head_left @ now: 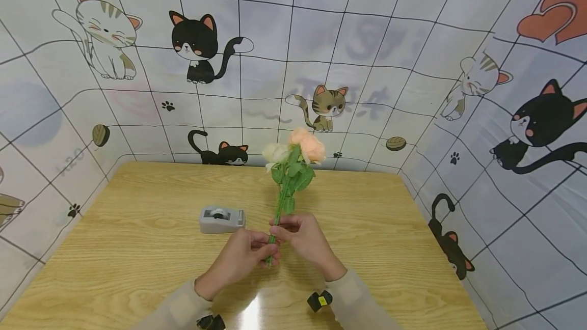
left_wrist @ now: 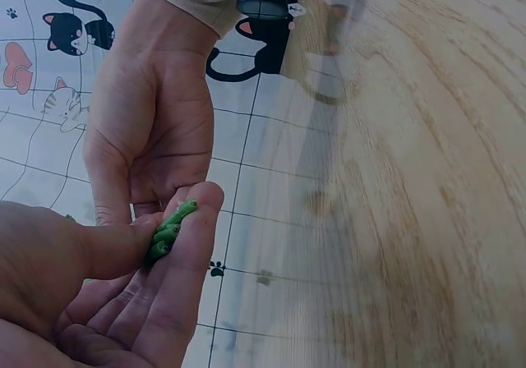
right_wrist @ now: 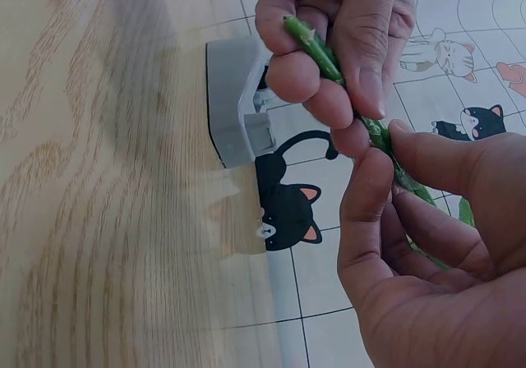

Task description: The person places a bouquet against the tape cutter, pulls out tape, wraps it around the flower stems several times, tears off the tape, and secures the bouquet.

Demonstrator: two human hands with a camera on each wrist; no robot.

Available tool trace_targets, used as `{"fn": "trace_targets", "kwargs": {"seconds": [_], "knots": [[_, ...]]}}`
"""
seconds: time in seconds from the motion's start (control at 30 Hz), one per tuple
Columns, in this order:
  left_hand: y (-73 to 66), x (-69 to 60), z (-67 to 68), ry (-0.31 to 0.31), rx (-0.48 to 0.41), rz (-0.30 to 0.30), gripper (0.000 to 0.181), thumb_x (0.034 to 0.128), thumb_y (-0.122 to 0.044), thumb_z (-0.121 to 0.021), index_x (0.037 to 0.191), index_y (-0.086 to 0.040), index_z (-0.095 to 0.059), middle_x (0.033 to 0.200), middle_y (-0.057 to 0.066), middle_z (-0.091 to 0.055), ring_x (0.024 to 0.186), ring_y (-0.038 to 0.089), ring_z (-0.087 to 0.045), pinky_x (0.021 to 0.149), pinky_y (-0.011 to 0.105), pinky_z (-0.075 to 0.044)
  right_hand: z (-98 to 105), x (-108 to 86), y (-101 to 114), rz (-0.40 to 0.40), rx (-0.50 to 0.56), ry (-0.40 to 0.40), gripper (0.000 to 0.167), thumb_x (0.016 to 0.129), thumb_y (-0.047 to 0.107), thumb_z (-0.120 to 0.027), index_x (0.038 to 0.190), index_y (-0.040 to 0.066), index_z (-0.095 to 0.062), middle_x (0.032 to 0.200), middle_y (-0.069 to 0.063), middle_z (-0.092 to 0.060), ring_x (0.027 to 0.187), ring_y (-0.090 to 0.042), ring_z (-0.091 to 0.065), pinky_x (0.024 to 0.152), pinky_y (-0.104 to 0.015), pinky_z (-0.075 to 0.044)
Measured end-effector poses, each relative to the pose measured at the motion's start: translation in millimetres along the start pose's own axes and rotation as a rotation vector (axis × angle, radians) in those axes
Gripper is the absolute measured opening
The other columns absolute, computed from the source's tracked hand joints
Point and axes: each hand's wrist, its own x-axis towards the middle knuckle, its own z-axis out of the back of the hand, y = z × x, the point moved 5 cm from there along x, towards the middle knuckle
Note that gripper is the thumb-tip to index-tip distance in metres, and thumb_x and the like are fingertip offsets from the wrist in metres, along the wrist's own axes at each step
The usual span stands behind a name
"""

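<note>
A small bunch of artificial-looking roses, peach and white with green leaves, stands tilted above the table between both hands. My left hand pinches the lower stems between thumb and fingers. Just above it, my right hand pinches the same stems with thumb and fingertips. In the left wrist view several green stem ends show beside the left thumb. The right wrist view shows the stems crossing the left fingers, with the right hand gripping further along. The blossoms are outside both wrist views.
A grey tape dispenser sits on the wooden table, left of the flowers and close to the left hand. Cat-patterned cloth walls rise behind the table and along its sides.
</note>
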Motion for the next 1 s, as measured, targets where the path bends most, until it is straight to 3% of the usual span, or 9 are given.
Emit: {"fn": "trace_targets", "kwargs": {"seconds": [0.23,0.43,0.53,0.77,0.87,1.0], "knots": [[-2.6,-1.9,2.3,-0.002,-0.017,0.004,0.023,0.1138,-0.009,-0.076,0.125,0.01,-0.083,0.102,0.017,-0.09,0.098,0.034,-0.089,0.077,0.044,-0.074,1.1,0.2,1.1,0.004,-0.012,0.016,0.029,0.112,0.027,-0.083,0.129,0.004,-0.087,0.124,-0.015,-0.089,0.1,-0.014,-0.085,0.091,-0.025,-0.068],[-1.2,-2.2,5.6,0.001,-0.01,0.0,0.025,0.1149,-0.012,-0.075,0.125,0.009,-0.084,0.103,0.015,-0.09,0.093,0.015,-0.088,0.081,0.043,-0.075,2.0,0.1,1.7,0.026,-0.02,0.035,0.033,0.114,0.028,-0.08,0.134,0.001,-0.084,0.131,-0.019,-0.086,0.108,-0.024,-0.087,0.101,-0.046,-0.072],[-0.4,-2.8,8.2,-0.002,-0.001,0.002,0.023,0.1149,-0.012,-0.075,0.121,0.008,-0.084,0.103,0.015,-0.09,0.092,0.012,-0.087,0.082,0.041,-0.075,3.1,-0.3,1.0,0.027,-0.039,0.048,0.038,0.115,0.03,-0.078,0.138,0.0,-0.082,0.137,-0.021,-0.084,0.116,-0.03,-0.086,0.106,-0.05,-0.071],[0.9,-3.3,16.5,-0.027,-0.012,0.017,0.023,0.1152,-0.011,-0.074,0.121,0.01,-0.083,0.105,0.019,-0.089,0.095,0.018,-0.088,0.079,0.028,-0.073,8.7,-1.3,-1.2,0.062,-0.104,0.083,0.041,0.118,0.036,-0.073,0.148,0.008,-0.078,0.15,-0.015,-0.08,0.132,-0.033,-0.081,0.11,-0.042,-0.069],[0.8,-4.0,20.2,-0.036,-0.016,0.024,0.024,0.1156,-0.011,-0.074,0.121,0.011,-0.082,0.106,0.023,-0.088,0.094,0.02,-0.088,0.08,0.032,-0.074,10.7,-1.9,-2.2,0.07,-0.123,0.103,0.043,0.119,0.038,-0.071,0.152,0.011,-0.077,0.154,-0.014,-0.078,0.132,-0.031,-0.08,0.108,-0.036,-0.068],[0.9,-5.7,27.6,-0.047,0.009,0.042,0.024,0.1166,-0.013,-0.073,0.122,0.009,-0.083,0.108,0.023,-0.087,0.096,0.022,-0.088,0.084,0.043,-0.074,14.2,-4.1,-2.4,0.096,-0.182,0.105,0.047,0.12,0.04,-0.069,0.156,0.01,-0.073,0.159,-0.014,-0.074,0.134,-0.031,-0.078,0.111,-0.044,-0.067]]}}
